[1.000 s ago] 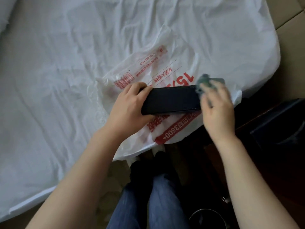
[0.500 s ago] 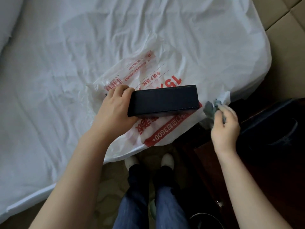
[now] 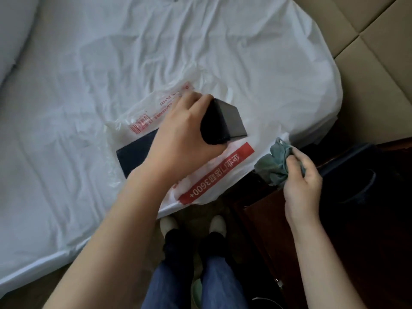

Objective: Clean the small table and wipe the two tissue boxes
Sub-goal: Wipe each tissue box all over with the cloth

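Dark tissue box grasped by left hand at one end, tilted over white plastic bag on bed. Blue-green cloth clenched in right hand, apart from box, above dark bench

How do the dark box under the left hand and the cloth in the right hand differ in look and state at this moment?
The dark box is rigid, flat-faced and near-black; the cloth is soft, crumpled and teal-grey. The box rests on the printed plastic bag on the bed, gripped by the left hand; the cloth is bunched in the right hand, off the bed's edge, clear of the box. Each is held by one hand.
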The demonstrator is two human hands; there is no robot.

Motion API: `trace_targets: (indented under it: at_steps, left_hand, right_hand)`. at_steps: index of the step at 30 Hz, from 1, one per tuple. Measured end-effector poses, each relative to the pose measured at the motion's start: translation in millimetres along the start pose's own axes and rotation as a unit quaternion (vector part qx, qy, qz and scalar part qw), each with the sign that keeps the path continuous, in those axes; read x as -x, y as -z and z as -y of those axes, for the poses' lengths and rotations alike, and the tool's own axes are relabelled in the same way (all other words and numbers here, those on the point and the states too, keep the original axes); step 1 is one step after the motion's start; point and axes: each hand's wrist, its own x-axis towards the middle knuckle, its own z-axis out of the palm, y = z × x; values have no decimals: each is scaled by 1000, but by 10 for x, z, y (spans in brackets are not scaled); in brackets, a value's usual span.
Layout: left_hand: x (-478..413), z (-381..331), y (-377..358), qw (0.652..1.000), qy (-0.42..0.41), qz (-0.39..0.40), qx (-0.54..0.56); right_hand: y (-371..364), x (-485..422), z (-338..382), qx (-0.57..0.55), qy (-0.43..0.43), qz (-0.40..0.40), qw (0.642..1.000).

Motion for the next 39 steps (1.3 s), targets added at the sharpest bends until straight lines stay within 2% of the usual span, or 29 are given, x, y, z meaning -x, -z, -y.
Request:
trace_targets:
  at_steps: [3,5,7,9,11,14,16,17,18,19,21,24,25,26,27,29,31,33,35,39]
  left_hand:
    - [112,-80,450,989,10,-120,87]
    - [178,-24,514,983,11,-138,120]
    - [259,148,425,977,13,-130,168]
    - [367,370,284,966,32,-119,227]
    - [474,524,206,948,66,-126,285]
    - [549,605,239,928,112,-148,323]
    - [555,622,273,939,161,-138,270]
    - [551,634,287,941,189,-131,248]
    - [554,642,302,938,192,-134,257]
    - [566,666,304,931,159,-144,294]
    - [610,742,278,922,115,-139,343]
    - [638,811,246,931,98,-126,330]
    - [633,826,228,932,96,-128,324]
    - [617,820,233,933,95,-129,323]
    - [590,818,241,932,96,-135,324]
    - [520,805,265,929,91,-144,327]
    - [490,818,289,931,94,-149,319]
    - [523,859,319,927,109,-146,329]
    - [560,903,333,923,109,-131,344]
    - [554,898,279,935,97,-114,322]
  right_hand:
    - [-135,116,315,-23,84,-1,996]
    - [-229,210,564,-12,172,-14,985]
    - [-315,291,781,32,304,-14,952]
    - [-416,387,923,75,428,16,900]
    - [-587,533,992,108,509,97,848]
    - [-1000,740,936,181,608,248,733]
    - [-1263,833,829,256,656,269,657]
    - [-1353,844,792,287,667,262,636]
    - [-1403,830,774,311,664,258,629]
    - [-1413,796,781,329,648,256,637]
    - [-1353,628,824,352,597,227,684]
    - [-1198,259,944,337,483,142,795]
    - [-1191,204,973,317,457,130,821]
    - [-1226,235,973,310,451,122,828]
    - [-1302,335,955,315,463,118,820]
    - [-1504,640,869,319,531,147,771]
    - [-1640,912,785,309,572,221,727]
    - [-1664,899,811,305,578,270,707]
    - [-1609,674,875,316,556,243,730]
    - [-1515,323,1026,358,473,116,797]
